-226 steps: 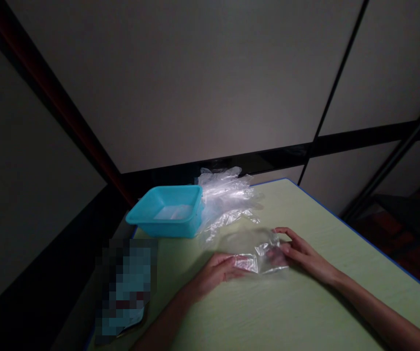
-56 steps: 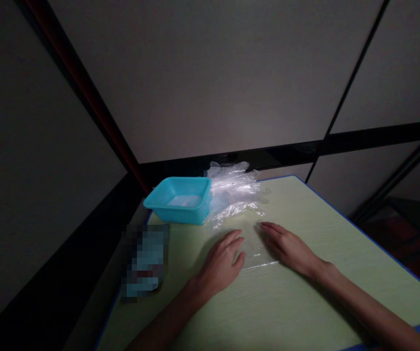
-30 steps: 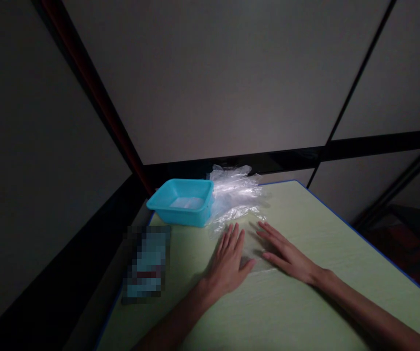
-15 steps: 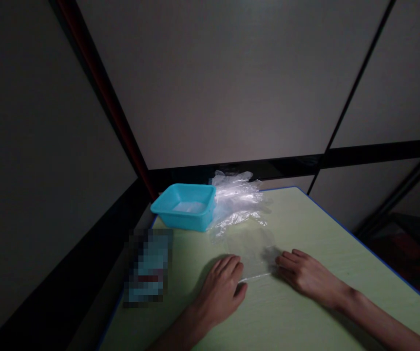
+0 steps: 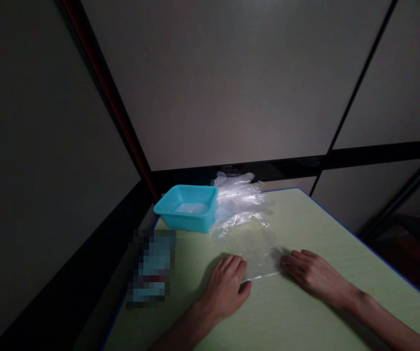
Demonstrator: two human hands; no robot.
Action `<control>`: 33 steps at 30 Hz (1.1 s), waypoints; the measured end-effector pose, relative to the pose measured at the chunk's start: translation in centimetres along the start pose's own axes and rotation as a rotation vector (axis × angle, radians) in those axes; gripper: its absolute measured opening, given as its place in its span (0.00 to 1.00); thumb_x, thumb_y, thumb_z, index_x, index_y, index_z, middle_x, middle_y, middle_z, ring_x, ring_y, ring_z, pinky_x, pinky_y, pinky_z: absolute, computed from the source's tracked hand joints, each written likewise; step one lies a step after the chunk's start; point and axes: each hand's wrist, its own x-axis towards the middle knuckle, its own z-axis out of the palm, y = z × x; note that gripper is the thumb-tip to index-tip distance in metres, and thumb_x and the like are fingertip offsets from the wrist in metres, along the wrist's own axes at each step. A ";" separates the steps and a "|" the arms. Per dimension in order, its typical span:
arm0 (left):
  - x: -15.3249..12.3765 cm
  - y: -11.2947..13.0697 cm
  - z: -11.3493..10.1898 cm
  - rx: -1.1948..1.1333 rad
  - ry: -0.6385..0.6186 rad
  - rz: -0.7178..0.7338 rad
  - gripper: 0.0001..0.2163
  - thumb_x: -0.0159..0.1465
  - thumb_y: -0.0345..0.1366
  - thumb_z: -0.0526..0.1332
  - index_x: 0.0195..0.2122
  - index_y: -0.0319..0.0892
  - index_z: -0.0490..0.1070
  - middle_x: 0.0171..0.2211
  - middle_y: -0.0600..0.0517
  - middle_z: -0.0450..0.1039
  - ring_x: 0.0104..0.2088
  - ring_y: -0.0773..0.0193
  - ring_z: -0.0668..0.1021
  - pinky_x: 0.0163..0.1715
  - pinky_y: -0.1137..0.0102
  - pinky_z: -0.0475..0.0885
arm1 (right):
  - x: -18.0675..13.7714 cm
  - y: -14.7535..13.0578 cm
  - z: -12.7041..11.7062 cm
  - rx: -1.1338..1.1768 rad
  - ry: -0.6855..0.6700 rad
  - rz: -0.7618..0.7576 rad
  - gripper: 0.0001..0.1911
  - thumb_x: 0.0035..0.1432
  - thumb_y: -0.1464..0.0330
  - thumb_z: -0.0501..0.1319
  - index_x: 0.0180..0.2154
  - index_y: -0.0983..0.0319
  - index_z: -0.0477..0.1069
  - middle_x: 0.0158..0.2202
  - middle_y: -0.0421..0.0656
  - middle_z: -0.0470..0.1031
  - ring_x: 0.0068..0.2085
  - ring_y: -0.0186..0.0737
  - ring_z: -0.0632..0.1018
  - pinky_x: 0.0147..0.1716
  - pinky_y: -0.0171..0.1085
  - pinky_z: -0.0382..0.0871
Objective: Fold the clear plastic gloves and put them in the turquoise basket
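A thin, clear plastic sheet, perhaps a glove or a bag, lies flat on the pale green table. Its near edge shows as a bright line. My left hand rests palm down at its left side, fingers slightly bent and thumb apart. On the other side, my right hand lies low with its fingers over the right edge; the thumb is hidden. Neither hand visibly grips the sheet. Just beyond is a loose pile of clear disposable plastic gloves.
A turquoise plastic basket with something whitish inside stands at the back left, against the gloves. A pixelated pale blue packet or similar flat item lies by the left edge. Pale panels rise behind the table.
The whole view has shifted slightly, so everything sits a little farther right. My right hand has moved slightly outward, widening the gap between my hands. The sheet remains flat.
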 end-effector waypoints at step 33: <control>4.9 -1.4 -6.8 -0.889 0.071 -0.278 0.09 0.54 0.38 0.53 0.21 0.40 0.62 0.18 0.57 0.64 0.16 0.71 0.67 0.14 0.78 0.61 | 1.0 -4.3 -3.3 1.404 0.306 0.705 0.09 0.58 0.64 0.52 0.28 0.61 0.60 0.20 0.40 0.69 0.23 0.32 0.69 0.22 0.31 0.61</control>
